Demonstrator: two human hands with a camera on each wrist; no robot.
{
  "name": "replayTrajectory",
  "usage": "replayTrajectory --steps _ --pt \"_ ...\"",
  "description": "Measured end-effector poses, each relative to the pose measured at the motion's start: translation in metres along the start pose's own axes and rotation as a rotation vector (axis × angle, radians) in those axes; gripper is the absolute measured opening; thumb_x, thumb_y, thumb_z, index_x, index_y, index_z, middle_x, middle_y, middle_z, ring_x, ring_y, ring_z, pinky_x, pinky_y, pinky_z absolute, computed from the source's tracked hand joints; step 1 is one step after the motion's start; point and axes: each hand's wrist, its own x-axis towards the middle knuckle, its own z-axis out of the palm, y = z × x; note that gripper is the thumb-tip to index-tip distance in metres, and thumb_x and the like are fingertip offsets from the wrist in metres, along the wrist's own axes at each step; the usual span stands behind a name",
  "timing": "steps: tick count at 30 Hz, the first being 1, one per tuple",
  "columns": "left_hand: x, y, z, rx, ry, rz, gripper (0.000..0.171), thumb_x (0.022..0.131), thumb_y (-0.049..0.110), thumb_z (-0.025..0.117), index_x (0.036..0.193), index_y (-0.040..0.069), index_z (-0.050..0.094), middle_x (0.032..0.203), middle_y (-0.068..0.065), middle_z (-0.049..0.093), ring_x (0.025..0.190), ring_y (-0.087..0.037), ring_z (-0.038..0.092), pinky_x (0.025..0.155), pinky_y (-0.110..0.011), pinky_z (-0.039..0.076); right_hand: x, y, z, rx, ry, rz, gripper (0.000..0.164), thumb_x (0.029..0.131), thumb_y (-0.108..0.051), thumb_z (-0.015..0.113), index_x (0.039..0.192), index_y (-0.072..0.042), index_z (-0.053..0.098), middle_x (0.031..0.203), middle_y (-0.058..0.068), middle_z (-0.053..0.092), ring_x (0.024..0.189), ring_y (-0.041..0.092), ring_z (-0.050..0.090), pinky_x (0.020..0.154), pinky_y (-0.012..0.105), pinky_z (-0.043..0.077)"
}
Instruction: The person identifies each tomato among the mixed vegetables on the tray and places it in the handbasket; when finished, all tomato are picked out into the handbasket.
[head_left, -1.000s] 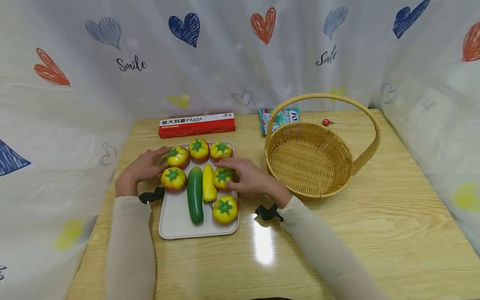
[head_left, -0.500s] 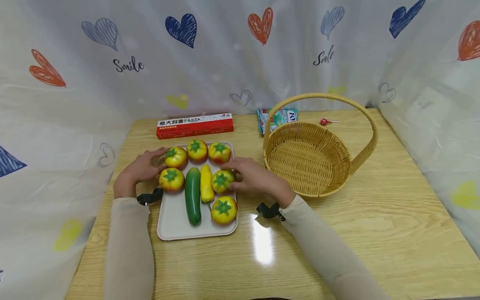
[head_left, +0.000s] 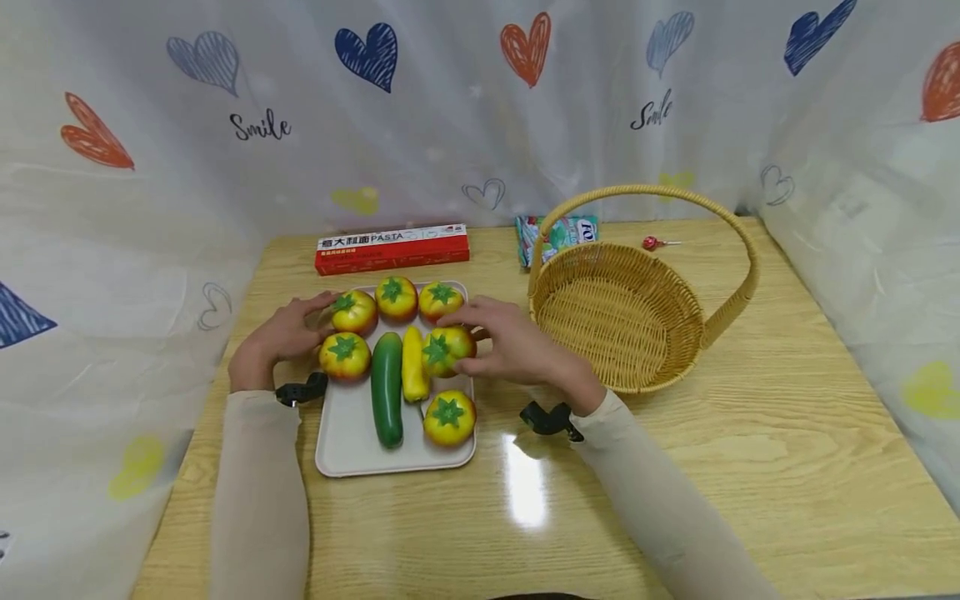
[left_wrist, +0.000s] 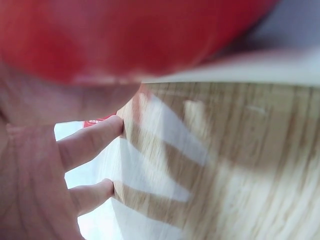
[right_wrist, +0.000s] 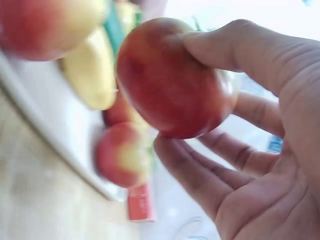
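One tomato-like fruit (head_left: 446,348) is pinched between the thumb and fingers of the right hand (head_left: 517,340), tilted above the right part of the tray (head_left: 356,450). From the head, the hand's own back hides most of its fingers; the right wrist view shows the thumb on one side, fingertips on the other, and the red underside. That close view blurs everything behind. Half a second earlier this fruit sat lower, its leaf facing straight up.

At the tray's left edge, the left hand (head_left: 281,337) lies beside the upper-left fruit (head_left: 356,315) and lower-left fruit (head_left: 345,358), fingers extended, gripping nothing visibly. Its wrist view shows two fingertips on the table (head_left: 675,483) and a red fruit cut off by the frame; which one, I cannot tell.

Farther off, the handle of the basket (head_left: 603,329) partly covers a teal packet (head_left: 573,232).
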Motion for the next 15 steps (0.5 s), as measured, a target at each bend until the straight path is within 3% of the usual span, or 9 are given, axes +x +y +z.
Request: replayTrajectory --steps 3,8,15 --pt "0.002 0.001 -0.001 -0.005 -0.001 0.008 0.077 0.107 0.031 0.064 0.174 0.015 0.031 0.177 -0.031 0.027 0.162 -0.066 0.002 0.123 -0.088 0.013 -0.011 -0.005 -0.014 0.089 0.089 -0.032 0.056 0.093 -0.017 0.087 0.146 -0.017 0.069 0.140 0.002 0.065 0.124 0.019 0.067 0.106 0.036 0.063" --pt "0.003 0.001 -0.002 -0.015 -0.006 0.001 0.076 0.107 0.030 0.064 0.174 0.015 0.031 0.176 -0.031 0.028 0.163 -0.065 0.002 0.124 -0.087 0.012 -0.039 -0.002 -0.042 0.172 0.220 -0.059 0.057 0.092 -0.009 0.088 0.145 -0.009 0.068 0.145 0.009 0.067 0.126 0.026 0.070 0.106 0.039 0.063" --pt "0.001 -0.002 -0.001 -0.029 -0.015 -0.018 0.078 0.106 0.030 0.065 0.174 0.016 0.030 0.176 -0.032 0.026 0.163 -0.065 0.001 0.123 -0.088 0.012 -0.082 0.028 -0.073 0.202 0.410 0.081 0.056 0.094 -0.003 0.085 0.147 -0.008 0.068 0.146 0.012 0.067 0.126 0.031 0.069 0.104 0.018 0.059"
